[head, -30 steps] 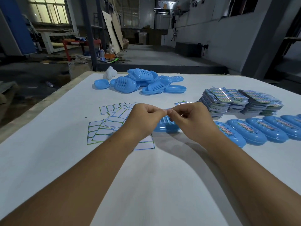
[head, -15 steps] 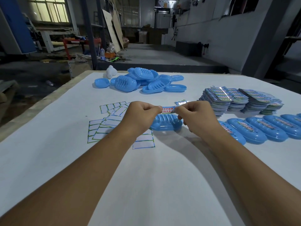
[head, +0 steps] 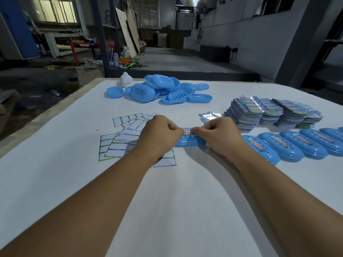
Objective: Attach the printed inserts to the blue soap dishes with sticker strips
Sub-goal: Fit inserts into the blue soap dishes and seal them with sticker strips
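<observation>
A sticker strip (head: 187, 131) is stretched between the left hand (head: 161, 134) and right hand (head: 219, 135), each pinching one end with curled fingers. It lies over a blue soap dish (head: 189, 142) mid-bench (head: 176, 210). Strip and dish both run lengthwise left to right, parallel to the bench's near edge.

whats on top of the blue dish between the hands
A sticker strip with red print lies across the dish, pinched at its ends by the left hand and right hand. The hands cover the strip's ends and the dish's ends.
</observation>
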Demonstrator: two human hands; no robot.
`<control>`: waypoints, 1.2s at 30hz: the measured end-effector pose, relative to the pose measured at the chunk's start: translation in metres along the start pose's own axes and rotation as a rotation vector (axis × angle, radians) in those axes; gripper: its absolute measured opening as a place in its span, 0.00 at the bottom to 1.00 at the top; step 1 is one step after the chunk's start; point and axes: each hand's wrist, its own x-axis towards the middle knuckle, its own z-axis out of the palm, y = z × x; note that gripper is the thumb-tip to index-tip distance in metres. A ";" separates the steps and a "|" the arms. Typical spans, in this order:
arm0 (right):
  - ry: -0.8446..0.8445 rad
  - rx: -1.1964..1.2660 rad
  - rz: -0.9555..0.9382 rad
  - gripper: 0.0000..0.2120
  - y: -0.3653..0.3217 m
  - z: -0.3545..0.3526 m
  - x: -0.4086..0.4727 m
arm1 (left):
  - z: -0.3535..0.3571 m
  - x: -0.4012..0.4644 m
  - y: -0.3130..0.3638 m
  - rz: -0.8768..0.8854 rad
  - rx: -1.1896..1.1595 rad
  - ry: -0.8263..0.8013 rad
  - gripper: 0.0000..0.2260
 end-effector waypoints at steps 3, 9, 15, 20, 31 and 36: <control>0.005 -0.014 0.011 0.16 0.001 0.000 0.002 | 0.001 0.003 -0.002 0.009 0.019 -0.005 0.08; 0.027 -0.059 -0.023 0.15 0.001 0.002 0.002 | 0.003 0.003 -0.002 0.069 0.134 0.020 0.07; 0.114 -0.296 -0.141 0.17 -0.004 0.009 -0.001 | 0.006 0.002 0.007 0.119 0.369 0.093 0.10; 0.139 -0.413 -0.122 0.21 -0.008 0.014 -0.001 | 0.010 0.003 0.014 0.171 0.538 0.127 0.13; 0.116 -0.487 -0.025 0.20 -0.010 0.008 -0.001 | 0.009 0.008 0.004 0.080 0.283 0.043 0.15; -0.040 -0.340 -0.265 0.20 -0.011 0.006 -0.006 | 0.010 0.011 -0.001 0.043 0.196 0.060 0.11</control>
